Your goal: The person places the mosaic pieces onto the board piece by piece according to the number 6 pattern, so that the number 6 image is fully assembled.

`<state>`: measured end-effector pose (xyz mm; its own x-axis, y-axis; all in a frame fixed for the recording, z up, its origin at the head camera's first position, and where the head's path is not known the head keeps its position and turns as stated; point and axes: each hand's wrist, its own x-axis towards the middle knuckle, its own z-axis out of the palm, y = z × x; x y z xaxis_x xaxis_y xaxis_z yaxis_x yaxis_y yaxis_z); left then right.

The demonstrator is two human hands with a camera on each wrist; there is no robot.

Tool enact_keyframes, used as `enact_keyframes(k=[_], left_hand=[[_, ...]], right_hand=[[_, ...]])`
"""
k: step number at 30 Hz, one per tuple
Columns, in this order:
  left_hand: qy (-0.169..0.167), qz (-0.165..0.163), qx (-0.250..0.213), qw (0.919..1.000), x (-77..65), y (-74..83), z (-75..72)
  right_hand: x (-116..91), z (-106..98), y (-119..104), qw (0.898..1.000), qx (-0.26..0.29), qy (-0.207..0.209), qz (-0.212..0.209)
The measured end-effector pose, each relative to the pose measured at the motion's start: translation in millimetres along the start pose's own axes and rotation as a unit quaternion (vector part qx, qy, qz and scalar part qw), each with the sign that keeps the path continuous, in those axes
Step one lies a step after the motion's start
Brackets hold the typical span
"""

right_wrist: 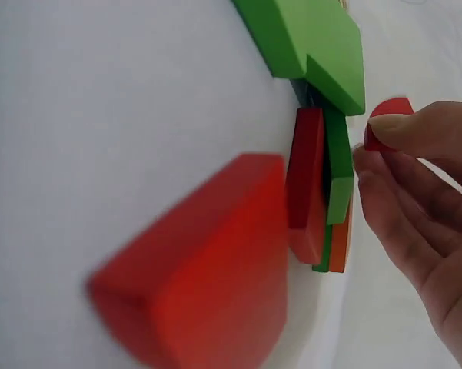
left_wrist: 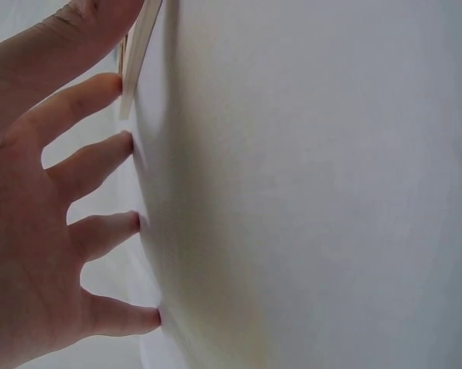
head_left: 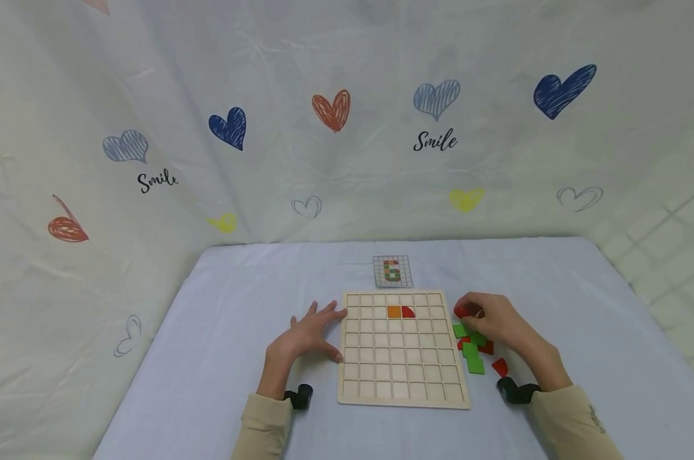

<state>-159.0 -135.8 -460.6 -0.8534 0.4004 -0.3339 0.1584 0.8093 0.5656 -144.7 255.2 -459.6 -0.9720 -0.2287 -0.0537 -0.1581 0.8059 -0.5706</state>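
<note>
A wooden grid board (head_left: 383, 372) lies on the table. In its second row sit an orange square tile (head_left: 394, 312) and, directly right of it, a red quarter-round tile (head_left: 408, 312). My left hand (head_left: 306, 335) is spread at the board's left side, index finger and thumb touching its edge; the left wrist view shows the board's edge (left_wrist: 142, 58) beside these fingers. Over the loose pile on the right, my right hand (head_left: 496, 318) pinches another red tile (right_wrist: 388, 123) with a curved side between thumb and fingers. Green tiles (head_left: 472, 359) and red tiles lie beneath it.
A small card (head_left: 393, 271) with a coloured, 6-like grid pattern lies behind the board. One red tile (head_left: 500, 367) rests apart, near the right wrist's black camera (head_left: 513, 391). A white cloth with printed hearts hangs behind the table.
</note>
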Motion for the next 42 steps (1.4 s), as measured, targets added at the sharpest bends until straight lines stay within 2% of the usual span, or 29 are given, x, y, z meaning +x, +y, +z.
enact_keyframes(k=[5, 11, 26, 32, 42], left_hand=[[-0.001, 0.001, -0.001, 1.0000, -0.9, -0.4, -0.9], [-0.002, 0.004, -0.005, 1.0000, -1.7, -1.2, -0.6], [0.000, 0.005, -0.004, 1.0000, -1.3, -2.9, 0.1], [0.000, 0.007, -0.006, 1.0000, -1.5, -3.8, 0.8], [0.001, 0.010, -0.009, 0.9999, -2.1, -3.4, 0.0]], right_hand=[[1.1, 3.1, -5.5, 1.000, -0.001, 0.005, -0.016], [10.3, 5.4, -14.8, 0.998, 0.006, -0.007, -0.055], [35.4, 1.7, -48.0, 0.992, 0.021, -0.069, -0.105], [46.0, 7.4, -55.8, 0.987, 0.021, -0.082, -0.140], [65.0, 20.4, -69.6, 0.981, 0.005, -0.097, -0.169]])
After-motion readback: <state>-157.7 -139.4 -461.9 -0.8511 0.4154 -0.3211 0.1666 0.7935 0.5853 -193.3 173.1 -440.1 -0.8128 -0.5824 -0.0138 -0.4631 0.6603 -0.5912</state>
